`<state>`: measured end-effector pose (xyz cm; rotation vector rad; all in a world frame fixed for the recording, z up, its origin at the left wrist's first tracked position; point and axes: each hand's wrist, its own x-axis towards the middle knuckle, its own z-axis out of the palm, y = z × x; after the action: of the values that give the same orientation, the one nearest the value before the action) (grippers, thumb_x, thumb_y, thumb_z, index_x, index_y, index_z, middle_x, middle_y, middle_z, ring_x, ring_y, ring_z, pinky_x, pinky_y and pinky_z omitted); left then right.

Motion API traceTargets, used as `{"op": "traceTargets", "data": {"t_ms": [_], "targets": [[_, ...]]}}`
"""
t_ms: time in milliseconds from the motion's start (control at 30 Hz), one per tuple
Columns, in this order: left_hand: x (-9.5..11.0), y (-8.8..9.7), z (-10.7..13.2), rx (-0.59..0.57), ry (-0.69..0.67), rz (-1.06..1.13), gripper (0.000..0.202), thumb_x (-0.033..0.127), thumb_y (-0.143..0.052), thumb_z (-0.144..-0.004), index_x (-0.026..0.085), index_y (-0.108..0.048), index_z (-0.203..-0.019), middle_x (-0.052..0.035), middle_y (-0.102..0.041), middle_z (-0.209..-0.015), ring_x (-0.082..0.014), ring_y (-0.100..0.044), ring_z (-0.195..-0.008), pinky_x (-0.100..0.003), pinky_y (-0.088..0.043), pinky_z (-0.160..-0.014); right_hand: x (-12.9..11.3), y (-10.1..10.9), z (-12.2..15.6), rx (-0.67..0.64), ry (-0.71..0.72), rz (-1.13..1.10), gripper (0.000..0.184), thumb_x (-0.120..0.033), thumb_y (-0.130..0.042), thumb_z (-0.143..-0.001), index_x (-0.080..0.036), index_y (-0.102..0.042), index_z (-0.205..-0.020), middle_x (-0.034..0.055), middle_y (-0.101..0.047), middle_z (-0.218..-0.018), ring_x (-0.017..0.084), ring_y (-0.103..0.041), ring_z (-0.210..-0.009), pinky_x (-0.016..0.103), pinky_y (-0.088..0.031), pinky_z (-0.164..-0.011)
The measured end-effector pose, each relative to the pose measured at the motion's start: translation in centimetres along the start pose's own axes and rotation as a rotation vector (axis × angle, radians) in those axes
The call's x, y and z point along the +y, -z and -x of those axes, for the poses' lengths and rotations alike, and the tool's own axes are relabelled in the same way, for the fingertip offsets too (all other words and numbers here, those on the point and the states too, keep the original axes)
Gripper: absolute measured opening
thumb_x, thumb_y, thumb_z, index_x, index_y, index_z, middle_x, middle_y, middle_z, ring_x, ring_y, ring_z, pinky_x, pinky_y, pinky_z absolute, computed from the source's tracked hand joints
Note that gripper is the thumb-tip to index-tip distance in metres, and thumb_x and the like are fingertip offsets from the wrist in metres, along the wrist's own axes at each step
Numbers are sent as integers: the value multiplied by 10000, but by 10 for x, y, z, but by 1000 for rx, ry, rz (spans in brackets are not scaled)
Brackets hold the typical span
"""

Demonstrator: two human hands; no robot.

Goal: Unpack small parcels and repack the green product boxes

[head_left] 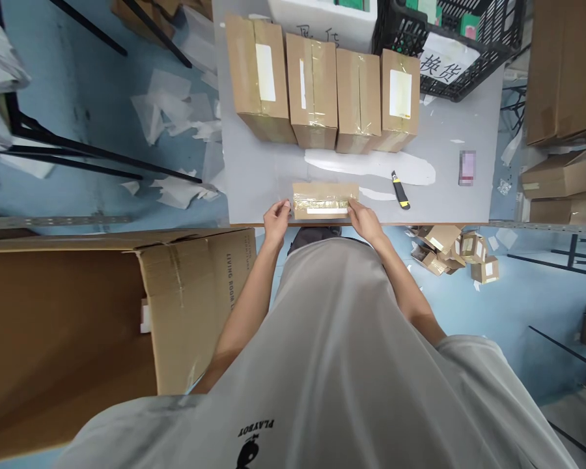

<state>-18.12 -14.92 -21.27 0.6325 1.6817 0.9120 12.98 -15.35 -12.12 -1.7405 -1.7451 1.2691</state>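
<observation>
A small taped cardboard box [325,192] lies at the table's front edge, with clear tape along its top and a white label strip on its near side. At its right end, my right hand [366,220] grips the corner with bent fingers. My left hand [276,223] is just off the box's left end, its thumb and fingertips pinched together. Whatever is between those fingertips is too small to make out. To the right of the box, a black and yellow utility knife [400,190] rests on the table.
Several taped cardboard boxes [312,85] stand in a row at the back of the table [258,176]. Behind them are a white bin [322,23] and a black crate [488,58]. A large open carton [195,306] stands at left. Small boxes [449,251] lie on the floor.
</observation>
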Motion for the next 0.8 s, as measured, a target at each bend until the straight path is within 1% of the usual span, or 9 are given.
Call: {"op": "traceTargets", "data": {"t_ms": [100,167,233,333,400,467,567,667,800], "targets": [[-1,-8,-7,-39,135,10,378,534,-827,-1058,191,-807,-1216,-182,-849,-1357,-306,-806,-1331,-420,-676,-1112,-10,7,6,43,-83,125,533,-549,-491,-1240,-252,-744,-1604,135,-763,-1698,466,-739,-1539,621,-530,-1387],[1,-18,-9,-85,207,16,333,511,-816,-1055,192,-789,-1147,-161,-855,-1294,-292,-809,-1275,-380,-659,-1063,-18,14,11,49,-154,247,580,-539,-398,-1264,-228,-692,-1655,178,-758,-1695,467,-756,-1502,639,-576,-1314],[5,-28,-9,-120,236,-1,321,502,-810,-1046,186,-789,-1095,-125,-858,-1179,-271,-804,-1179,-343,-631,-1012,-26,22,16,45,-225,343,618,-527,-340,-1274,-189,-647,-1690,226,-763,-1671,474,-771,-1468,643,-611,-1242],[14,-39,-4,-131,235,-28,288,464,-832,-1020,178,-799,-1038,-68,-824,-1002,-228,-764,-1015,-301,-583,-937,-36,30,23,89,-321,369,664,-538,-367,-1265,-125,-612,-1723,274,-779,-1626,490,-797,-1423,638,-630,-1199],[21,-41,0,-161,249,9,245,417,-851,-1005,177,-798,-1007,-54,-811,-975,-201,-745,-948,-285,-568,-900,-43,29,26,148,-349,340,697,-570,-398,-1259,-105,-624,-1727,285,-773,-1634,486,-805,-1425,629,-624,-1224],[28,-43,6,-220,264,59,224,387,-881,-984,177,-803,-989,-56,-818,-990,-185,-744,-922,-282,-575,-889,-52,24,29,189,-341,286,727,-638,-447,-1249,-121,-670,-1707,269,-766,-1655,460,-809,-1441,598,-616,-1262],[39,-45,18,-291,242,81,249,387,-947,-941,176,-833,-1009,-68,-843,-1013,-195,-764,-945,-303,-606,-917,-65,13,30,227,-339,233,788,-753,-606,-1178,-145,-741,-1660,241,-751,-1690,452,-786,-1499,577,-607,-1300],[52,-42,29,-291,165,66,351,434,-1004,-895,174,-864,-1084,-91,-874,-1054,-245,-805,-1017,-361,-649,-976,-74,7,31,294,-358,182,820,-803,-733,-1091,-153,-802,-1586,227,-754,-1689,474,-743,-1564,591,-594,-1322],[71,-18,30,-253,-16,21,421,485,-992,-894,167,-895,-1153,-112,-897,-1132,-282,-839,-1049,-390,-676,-1002,-76,0,28,283,-280,-102,871,-927,-634,-1069,-169,-875,-1426,157,-864,-1527,422,-785,-1504,508,-649,-1258]]}}
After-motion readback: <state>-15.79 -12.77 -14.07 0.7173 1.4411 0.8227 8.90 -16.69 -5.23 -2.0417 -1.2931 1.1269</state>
